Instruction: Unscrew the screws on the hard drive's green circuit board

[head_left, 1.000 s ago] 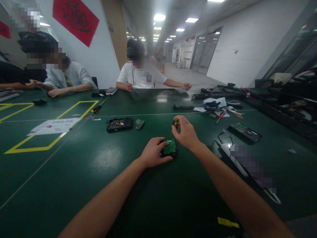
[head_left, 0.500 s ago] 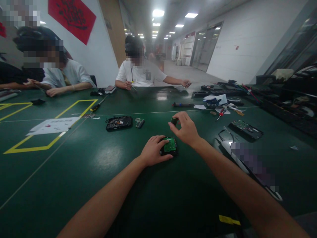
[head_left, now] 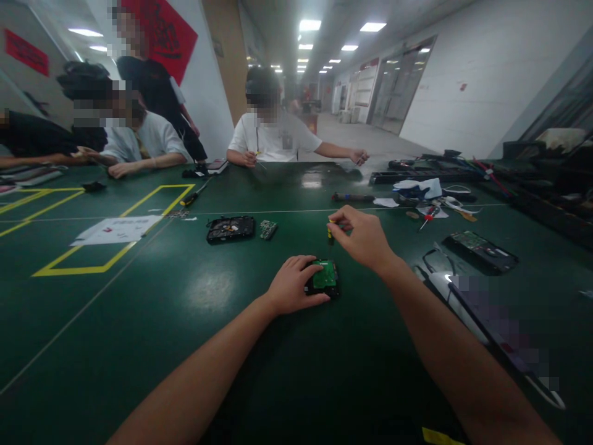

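Note:
Flat on the green table lies a hard drive (head_left: 325,276), its green circuit board facing up. My left hand (head_left: 296,285) grips it from the left, fingers over the far edge and board, thumb along the near edge. A small screwdriver (head_left: 330,232) with a yellow and black handle stands upright in the closed fingers of my right hand (head_left: 359,235). Its thin shaft points down at the drive's far right corner; whether the tip touches a screw is too small to tell.
Left of centre lie another hard drive (head_left: 230,229) and a loose circuit board (head_left: 268,229). To the right are a third drive (head_left: 482,250), a bagged item with a strap (head_left: 495,327) and a red screwdriver (head_left: 428,216). Co-workers sit across the table; one person (head_left: 155,93) stands behind.
My right hand has turned the screwdriver upright, its shaft now pointing down at the drive. My left hand keeps its hold. The view has shifted slightly left, and a standing person appears.

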`<state>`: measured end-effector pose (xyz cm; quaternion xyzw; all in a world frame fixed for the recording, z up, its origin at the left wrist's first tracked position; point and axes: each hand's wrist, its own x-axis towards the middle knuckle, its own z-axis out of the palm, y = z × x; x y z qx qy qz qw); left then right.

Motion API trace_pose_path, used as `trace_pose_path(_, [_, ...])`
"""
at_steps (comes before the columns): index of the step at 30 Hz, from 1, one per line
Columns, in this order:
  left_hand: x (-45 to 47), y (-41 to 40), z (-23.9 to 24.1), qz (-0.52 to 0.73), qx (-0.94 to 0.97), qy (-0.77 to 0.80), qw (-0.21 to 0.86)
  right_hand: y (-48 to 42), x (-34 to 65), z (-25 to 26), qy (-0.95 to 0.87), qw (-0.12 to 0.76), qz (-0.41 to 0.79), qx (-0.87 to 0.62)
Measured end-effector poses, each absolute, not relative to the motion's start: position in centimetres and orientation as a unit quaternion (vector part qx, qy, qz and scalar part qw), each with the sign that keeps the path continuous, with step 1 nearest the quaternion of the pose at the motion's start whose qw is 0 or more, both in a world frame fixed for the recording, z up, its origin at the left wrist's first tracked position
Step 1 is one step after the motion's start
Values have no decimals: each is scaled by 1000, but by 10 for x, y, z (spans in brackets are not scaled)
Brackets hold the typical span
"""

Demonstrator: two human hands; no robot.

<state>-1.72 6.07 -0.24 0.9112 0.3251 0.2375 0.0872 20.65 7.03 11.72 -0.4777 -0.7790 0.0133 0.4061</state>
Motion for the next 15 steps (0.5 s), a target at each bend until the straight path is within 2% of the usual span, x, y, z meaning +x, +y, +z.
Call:
trace_pose_path(4, [-17, 61, -2, 238, 912, 324, 87, 68, 208, 118, -788, 402, 21, -466])
trace_pose_path(15, [-17, 61, -3, 239, 912, 321, 86, 62, 210, 118, -780, 368, -50, -504])
